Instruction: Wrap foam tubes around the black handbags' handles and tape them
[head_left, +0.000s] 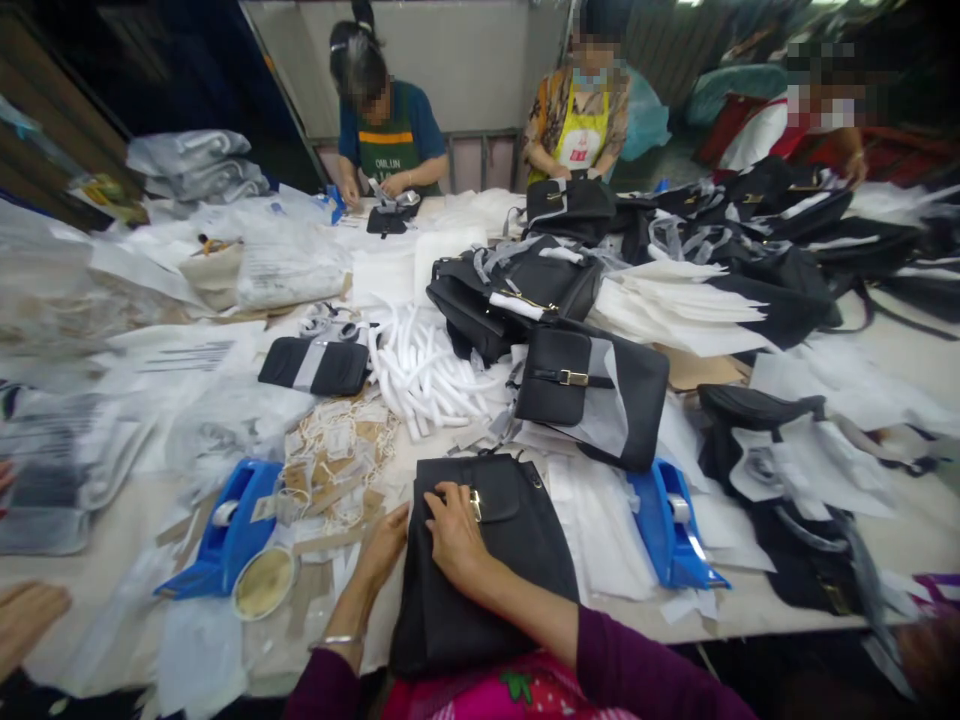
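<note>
1. Grip: right hand (456, 530) rests on the front of the black bag (517, 540), fingers slightly spread beside the gold buckle (475, 505) and closed round nothing; probably pressing to steady it.
2. Left hand (386, 548) is at the bag's left edge, fingers bent. Fingertips hidden, so cannot tell whether it pinches the edge; likely a side support against sliding.
3. Black bag (landmark) sits directly before the person, flap end away, base towards the apron (517, 690); presumably turned so both hands reach its front.
4. Blue tape dispensers flank the bag: one to its left (236, 530), another to its right (671, 530). Judged placed for easy reach.
5. Stringed tags (337, 460) lie loose left of the bag; white tubes (424, 375) are heaped beyond it, probably grouped by kind.
6. Second black bag (641, 390) lies beyond and right, buckle side up.
</note>
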